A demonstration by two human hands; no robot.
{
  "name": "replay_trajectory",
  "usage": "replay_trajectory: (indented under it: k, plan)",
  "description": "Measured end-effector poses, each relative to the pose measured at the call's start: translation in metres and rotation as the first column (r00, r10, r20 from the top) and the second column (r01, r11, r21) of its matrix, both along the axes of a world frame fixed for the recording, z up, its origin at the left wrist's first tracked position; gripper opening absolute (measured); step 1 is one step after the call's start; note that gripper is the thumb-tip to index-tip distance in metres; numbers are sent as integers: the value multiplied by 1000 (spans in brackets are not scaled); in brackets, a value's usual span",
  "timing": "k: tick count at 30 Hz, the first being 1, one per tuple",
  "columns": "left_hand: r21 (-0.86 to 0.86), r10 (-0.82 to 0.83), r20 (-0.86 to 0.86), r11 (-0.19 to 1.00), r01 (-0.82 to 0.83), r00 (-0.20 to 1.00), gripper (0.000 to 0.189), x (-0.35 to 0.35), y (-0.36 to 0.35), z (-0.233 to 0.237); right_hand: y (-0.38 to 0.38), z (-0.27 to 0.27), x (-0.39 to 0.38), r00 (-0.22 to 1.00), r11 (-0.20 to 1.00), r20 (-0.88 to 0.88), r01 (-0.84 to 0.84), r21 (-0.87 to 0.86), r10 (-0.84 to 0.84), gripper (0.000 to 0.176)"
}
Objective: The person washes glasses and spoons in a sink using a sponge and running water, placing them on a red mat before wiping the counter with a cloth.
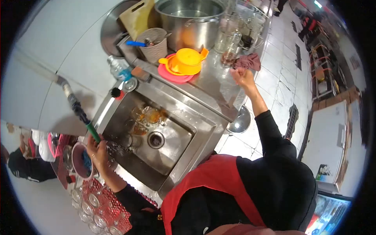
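Observation:
My left hand (97, 150) is at the left rim of the steel sink (184, 137), closed on a clear glass (116, 149) that sits just under the green hose nozzle (93, 132), with water splashing around it. My right hand (243, 76) reaches out over the wet steel counter (213, 84), fingers curled, right below a glass with brown residue (228, 58) and a maroon cloth (248, 61). Whether it grips anything is unclear. Several glasses with amber liquid (147, 117) lie in the sink basin near the drain (156, 140).
A yellow jug on a pink plate (184, 62), a basket of utensils (154, 45), a large steel pot (192, 21) and several upright glasses (243, 27) crowd the counter. A red rack of upturned glasses (98, 199) is at the lower left. Another person (23, 164) crouches far left.

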State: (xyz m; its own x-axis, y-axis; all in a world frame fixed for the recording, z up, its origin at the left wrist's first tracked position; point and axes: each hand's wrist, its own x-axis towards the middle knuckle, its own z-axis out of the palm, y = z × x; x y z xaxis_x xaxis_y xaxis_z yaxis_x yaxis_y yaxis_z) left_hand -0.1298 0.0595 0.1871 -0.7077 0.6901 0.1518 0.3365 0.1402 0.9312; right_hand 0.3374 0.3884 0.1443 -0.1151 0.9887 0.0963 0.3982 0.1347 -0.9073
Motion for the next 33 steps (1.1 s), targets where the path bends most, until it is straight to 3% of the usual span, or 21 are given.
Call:
replay_trajectory:
  k: [2,4,7,8,9,10,11,13,14,15,16,17,18,20,22,23,25,26,28,30,33]
  plan:
    - [270,62,-163,963,-16,985,62,32,10,38,38,-5,27,996,995,32,87,41,-89,31]
    - [404,26,-418,901,160,908,68,33,14,71,68,-8,51,958,952,27,282,117,-287,24]
    - [377,24,-446,912,163,895,57,55,39,120,114,9,75,819,849,252,450,277,-516,25]
    - [377,23,-447,911,165,894,57,50,41,128,137,8,85,819,848,251,451,277,-517,25]
    - [87,-120,-551,976,200,826,48,39,40,134,164,1,99,978,969,26,200,145,-206,33]
    - [-212,-284,-601,958,194,747,41,39,45,143,175,3,101,965,991,-234,-103,86,120,46]
    - [-235,-303,-675,953,193,673,34,46,54,147,185,3,100,964,991,-238,-103,88,121,46]
    - [-271,-364,-636,931,244,680,35,47,56,157,188,20,77,952,971,193,-238,-16,237,76]
    - [-303,-424,-591,905,297,687,36,45,56,158,192,17,71,952,971,191,-239,-20,238,76]
    - [-209,-425,-463,905,370,778,38,41,54,156,195,17,66,944,961,181,-267,-68,275,83]
    - [-206,-420,-464,907,367,779,38,35,51,155,202,15,64,935,949,171,-296,-112,311,89]
    - [-214,-476,-416,879,425,775,42,27,48,155,210,1,62,940,940,45,-334,-74,337,88]
    - [-218,-530,-369,848,483,764,46,23,46,155,226,-18,65,939,939,45,-337,-67,340,88]
    - [-113,-476,-262,879,463,839,48,23,52,148,256,-45,72,783,850,-417,-525,-45,462,92]
    - [-121,-383,-354,923,364,853,38,31,63,147,242,-35,63,799,870,-389,-492,14,458,94]
    - [-119,-379,-356,925,361,854,38,34,71,146,246,-43,63,794,873,-410,-488,8,449,77]
    - [-295,-175,-734,952,-75,656,26,40,91,143,254,-58,63,822,891,-409,-452,-45,397,54]
    - [-290,-171,-735,954,-76,656,26,48,101,143,260,-62,64,822,891,-407,-452,-39,399,54]
    - [-196,-7,-870,923,-332,494,19,65,118,142,250,-51,56,926,910,-264,-335,-243,271,40]
    - [-179,73,-824,907,-381,561,19,58,124,135,239,-46,57,927,914,-308,-301,-272,213,30]
    - [-159,204,-772,855,-493,602,22,60,126,128,224,-44,59,744,829,-614,-500,-249,264,26]
